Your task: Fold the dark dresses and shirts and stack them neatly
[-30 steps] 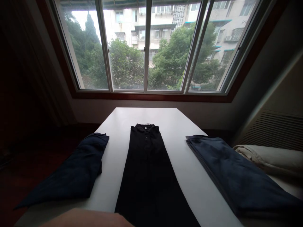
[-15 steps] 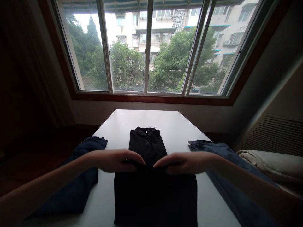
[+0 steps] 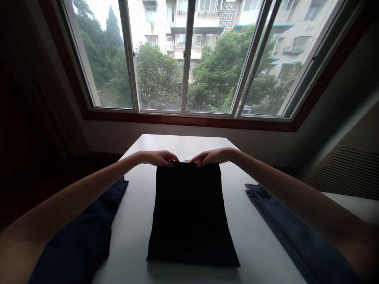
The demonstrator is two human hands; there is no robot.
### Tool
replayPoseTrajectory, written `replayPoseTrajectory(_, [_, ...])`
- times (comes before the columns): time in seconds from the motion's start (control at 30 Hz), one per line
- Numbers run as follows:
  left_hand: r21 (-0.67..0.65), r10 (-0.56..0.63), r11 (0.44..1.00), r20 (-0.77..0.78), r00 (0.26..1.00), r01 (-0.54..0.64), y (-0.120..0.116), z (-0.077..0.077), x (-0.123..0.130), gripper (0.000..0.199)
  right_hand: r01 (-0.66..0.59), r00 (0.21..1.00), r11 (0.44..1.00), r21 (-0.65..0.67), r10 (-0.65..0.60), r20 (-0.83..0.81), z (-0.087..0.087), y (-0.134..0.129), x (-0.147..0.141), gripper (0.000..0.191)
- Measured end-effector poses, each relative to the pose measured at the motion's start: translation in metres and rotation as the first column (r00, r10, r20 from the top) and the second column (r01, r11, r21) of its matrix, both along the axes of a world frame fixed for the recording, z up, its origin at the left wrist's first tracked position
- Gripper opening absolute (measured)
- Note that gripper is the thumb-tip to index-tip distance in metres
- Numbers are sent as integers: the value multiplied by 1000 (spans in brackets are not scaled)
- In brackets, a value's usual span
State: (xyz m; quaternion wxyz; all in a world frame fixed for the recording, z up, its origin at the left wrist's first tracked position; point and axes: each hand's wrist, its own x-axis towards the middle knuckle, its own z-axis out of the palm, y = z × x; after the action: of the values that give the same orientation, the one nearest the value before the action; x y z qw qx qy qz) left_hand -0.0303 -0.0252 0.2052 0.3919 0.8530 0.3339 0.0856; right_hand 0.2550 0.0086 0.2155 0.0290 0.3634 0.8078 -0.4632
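2 hands, the L hand & R hand, both pinch the far edge of 1 black polo shirt, folded flat at centre of white table. 2 other folded garments: navy top at L table edge, blue garment at R, both apart from polo. 1 wide window ahead, trees & apt bldg outside.

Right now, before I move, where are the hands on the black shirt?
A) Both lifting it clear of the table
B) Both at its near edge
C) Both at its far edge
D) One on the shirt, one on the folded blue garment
C: the left hand and right hand both hold the far edge of the black shirt, and its near edge lies untouched.
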Motion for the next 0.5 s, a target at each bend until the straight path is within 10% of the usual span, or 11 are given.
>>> replayPoseTrajectory(0.23, [90, 133, 988, -69, 989, -127, 86, -19, 0, 41, 102, 972, 991, 81, -117, 205, -8, 86, -17, 51])
replayPoseTrajectory(0.5, [244, 397, 905, -192, 898, -348, 147, -99, 18, 29, 88, 873, 882, 463, -293, 391, -87, 128, -46, 42])
